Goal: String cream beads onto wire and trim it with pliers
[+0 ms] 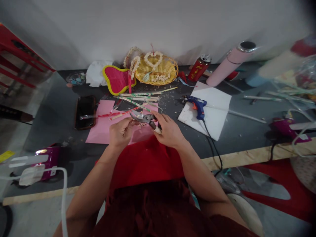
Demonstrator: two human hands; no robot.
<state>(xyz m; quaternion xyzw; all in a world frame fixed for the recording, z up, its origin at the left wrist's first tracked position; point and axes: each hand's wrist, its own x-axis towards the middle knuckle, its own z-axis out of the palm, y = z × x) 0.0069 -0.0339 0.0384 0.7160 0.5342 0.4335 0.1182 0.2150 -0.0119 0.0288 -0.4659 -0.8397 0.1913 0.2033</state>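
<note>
My right hand [170,130] is closed around the handles of a pair of pruning shears [149,118]. The blades point left toward my left hand [120,133]. That hand is closed in a pinch close to the blades, and what lies between its fingertips is too small to make out. Both hands are over a pink paper sheet [98,131]. Small pale cut pieces [142,124] are partly visible beneath the shears. Just beyond lie several thin paper-wrapped sticks [138,98], with pale crumbs scattered around them.
A blue glue gun [200,108] rests on a white board [218,112] at right. Behind stand a yellow woven basket [171,75] with a heart-shaped beaded ring [154,61], a red can [197,69] and a pink flask [228,64]. A phone [85,112] lies left.
</note>
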